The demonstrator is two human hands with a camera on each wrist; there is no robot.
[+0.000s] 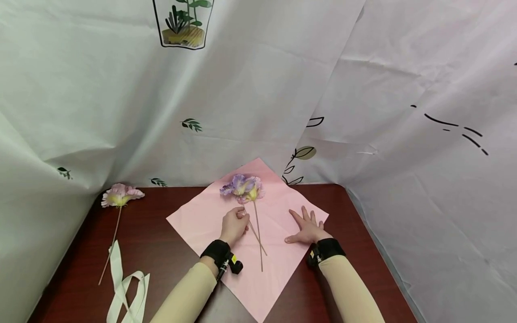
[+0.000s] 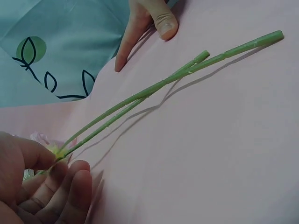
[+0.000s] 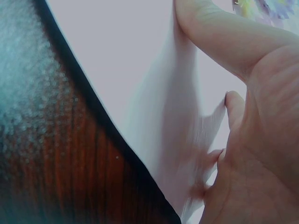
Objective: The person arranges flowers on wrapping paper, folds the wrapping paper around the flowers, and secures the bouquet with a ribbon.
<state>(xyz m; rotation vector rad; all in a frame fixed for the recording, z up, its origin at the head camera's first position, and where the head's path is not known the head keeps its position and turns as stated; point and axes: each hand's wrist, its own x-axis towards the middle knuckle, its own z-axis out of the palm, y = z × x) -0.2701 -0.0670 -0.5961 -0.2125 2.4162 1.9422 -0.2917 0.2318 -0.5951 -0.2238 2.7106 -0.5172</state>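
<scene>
My left hand (image 1: 234,225) pinches a flower stem (image 1: 253,231) just under the blooms; in the left wrist view thumb and fingertips meet on the green stem (image 2: 110,122). Two flowers lie crossed on a square of pink wrapping paper (image 1: 278,264), one with a purple bloom (image 1: 238,184) and one pink and yellow (image 1: 255,190). Which of the two stems is pinched is hard to tell. On the paper's right side rests my right hand (image 1: 308,228), fingers spread and holding nothing. The right wrist view shows its thumb (image 3: 224,37) on the paper near the edge.
A third flower (image 1: 121,196), pink with a long stem, lies at the table's left side. Below it is a looped white ribbon (image 1: 117,273). The dark red wooden table (image 1: 177,255) is bordered by hanging white printed cloth (image 1: 258,89) at the back and sides.
</scene>
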